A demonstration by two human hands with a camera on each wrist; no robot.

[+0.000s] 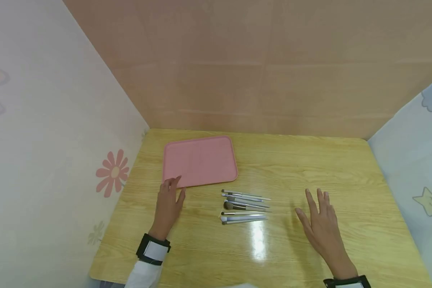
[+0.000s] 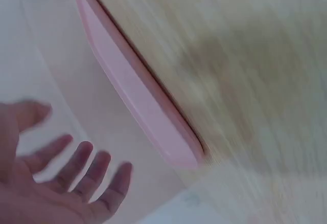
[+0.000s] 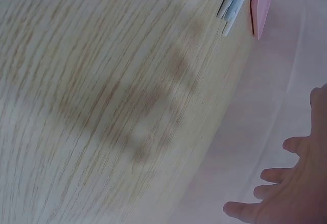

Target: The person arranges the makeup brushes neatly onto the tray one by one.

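Note:
A pink tray (image 1: 201, 160) lies at the back left of the table; its long side shows in the left wrist view (image 2: 138, 88). My left hand (image 1: 168, 204) hovers by the tray's near left corner, fingers loosely spread and holding nothing. Several makeup brushes (image 1: 245, 208) lie side by side in a loose row in front of the tray, bristle ends to the left. Apart from them, to their right, my right hand (image 1: 322, 228) is held over the table with its fingers spread. In the right wrist view the brush handles (image 3: 235, 1) show at the top edge.
The wood-grain table (image 1: 291, 160) meets a tan backdrop (image 1: 237, 80) at its far edge. Pale patterned sheets flank it, a flowered one (image 1: 57, 140) on the left and a starred one (image 1: 414, 160) on the right. Light glares off the tabletop below the brushes.

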